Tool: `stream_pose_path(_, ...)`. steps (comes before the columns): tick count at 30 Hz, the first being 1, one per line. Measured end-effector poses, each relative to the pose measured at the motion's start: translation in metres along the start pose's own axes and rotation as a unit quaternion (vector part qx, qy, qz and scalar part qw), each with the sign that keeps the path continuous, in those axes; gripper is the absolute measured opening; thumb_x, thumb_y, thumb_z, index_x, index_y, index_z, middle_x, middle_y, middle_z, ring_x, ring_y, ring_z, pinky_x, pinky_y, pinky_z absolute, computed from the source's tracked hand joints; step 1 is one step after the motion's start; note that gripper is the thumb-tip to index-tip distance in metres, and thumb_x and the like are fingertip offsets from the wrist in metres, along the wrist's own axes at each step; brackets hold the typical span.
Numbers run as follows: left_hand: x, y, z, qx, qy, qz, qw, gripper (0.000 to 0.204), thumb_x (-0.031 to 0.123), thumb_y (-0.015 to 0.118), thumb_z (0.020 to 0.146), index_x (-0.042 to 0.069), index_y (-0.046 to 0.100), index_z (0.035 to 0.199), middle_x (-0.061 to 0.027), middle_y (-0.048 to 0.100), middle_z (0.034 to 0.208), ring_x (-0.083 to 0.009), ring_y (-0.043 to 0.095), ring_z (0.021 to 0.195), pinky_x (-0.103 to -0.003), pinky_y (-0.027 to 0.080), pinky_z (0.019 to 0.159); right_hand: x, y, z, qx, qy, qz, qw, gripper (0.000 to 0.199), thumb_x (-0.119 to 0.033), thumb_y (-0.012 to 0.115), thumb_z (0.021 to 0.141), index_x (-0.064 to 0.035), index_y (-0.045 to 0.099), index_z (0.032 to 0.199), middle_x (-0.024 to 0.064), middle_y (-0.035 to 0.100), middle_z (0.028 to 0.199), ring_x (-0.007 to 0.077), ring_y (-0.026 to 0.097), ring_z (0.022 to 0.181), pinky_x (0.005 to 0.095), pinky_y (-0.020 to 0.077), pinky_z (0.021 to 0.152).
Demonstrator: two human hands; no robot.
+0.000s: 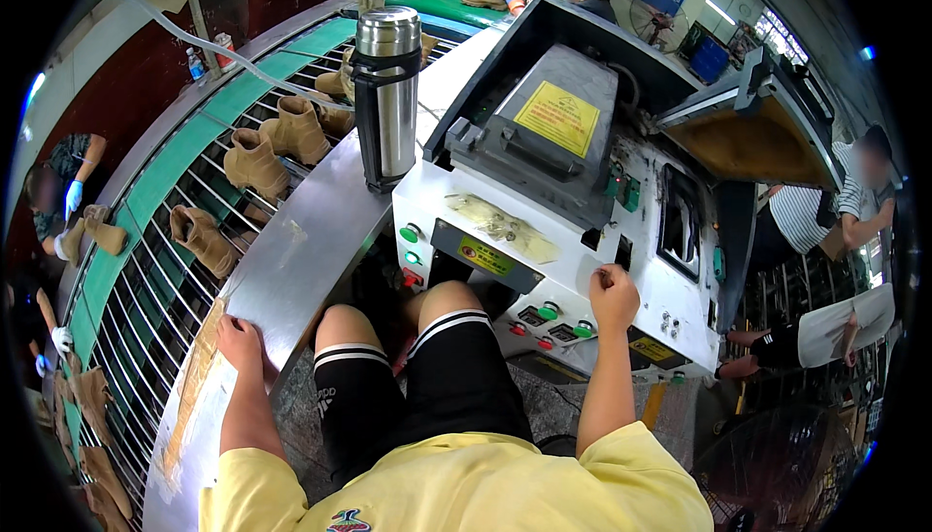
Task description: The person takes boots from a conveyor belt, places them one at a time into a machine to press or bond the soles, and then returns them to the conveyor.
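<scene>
Factory floor, seated view over own knees. Far left: tan boots ride a wire-rack conveyor with green edging. Just right of it, a curved steel bench; left hand lies on its near edge, palm down, fingers loosely spread, gripping nothing. A steel flask stands upright further along the bench. Centre-right: white machine with dark hood and a front panel of green and red buttons. Right hand closed in a loose fist against that panel, above the buttons; whether it pinches anything, cannot tell.
</scene>
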State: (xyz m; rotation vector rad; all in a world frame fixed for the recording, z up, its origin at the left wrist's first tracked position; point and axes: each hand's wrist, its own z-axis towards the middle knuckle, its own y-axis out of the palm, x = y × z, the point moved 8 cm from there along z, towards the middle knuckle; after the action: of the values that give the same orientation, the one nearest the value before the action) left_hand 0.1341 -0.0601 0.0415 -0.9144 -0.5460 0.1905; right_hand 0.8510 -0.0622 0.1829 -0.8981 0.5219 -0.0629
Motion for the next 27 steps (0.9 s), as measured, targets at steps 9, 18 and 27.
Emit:
stream_pose_path(9,-0.001,-0.006,-0.002,0.023,0.008,-0.005,1.0,0.011,0.011,0.056,0.079,0.002,0.056,0.086,-0.0154,0.059,0.087,-0.0345,0.055,0.086,-0.044,0.044,0.077,-0.005,-0.005,0.001,0.011,-0.011,-0.001,1.0,0.009,-0.017,0.066,0.074,-0.0096,0.066,0.078,0.0074,0.062,0.066,0.0261,0.061,0.06,0.0366,0.0482,0.056)
stream_pose_path(18,-0.001,-0.009,-0.003,0.039,0.013,-0.006,0.999,0.011,0.01,0.056,0.078,0.001,0.055,0.084,-0.0162,0.059,0.087,-0.035,0.056,0.085,-0.044,0.044,0.077,-0.001,-0.002,0.0,0.024,-0.019,0.011,0.999,0.007,-0.016,0.065,0.074,-0.0099,0.065,0.077,0.0061,0.062,0.066,0.0255,0.061,0.061,0.0362,0.048,0.056)
stream_pose_path(27,-0.002,-0.01,-0.002,0.031,0.009,-0.012,0.999,0.009,0.009,0.056,0.078,0.002,0.055,0.082,-0.0159,0.059,0.087,-0.0351,0.055,0.085,-0.045,0.044,0.077,0.001,-0.003,-0.001,0.014,0.0,0.009,1.0,0.008,-0.016,0.067,0.073,-0.0091,0.064,0.076,0.005,0.062,0.066,0.0261,0.061,0.064,0.0363,0.0488,0.061)
